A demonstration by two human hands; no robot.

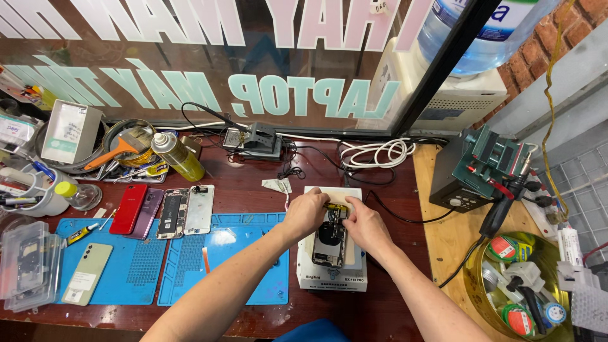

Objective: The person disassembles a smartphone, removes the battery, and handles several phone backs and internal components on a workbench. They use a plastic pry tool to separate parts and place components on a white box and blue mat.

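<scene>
One round yellow tin (476,297) at the right of the worktop (253,183) is filled with solder spools and plugs, and one clear plastic box (28,266) at the left is seen with small parts inside. An opened phone (329,244) is laid on a white heating pad (332,278) between the blue mats (190,266) and the tin. Its upper end is pinched by the left hand (306,213) and the right hand (365,225), both closed on it.
</scene>
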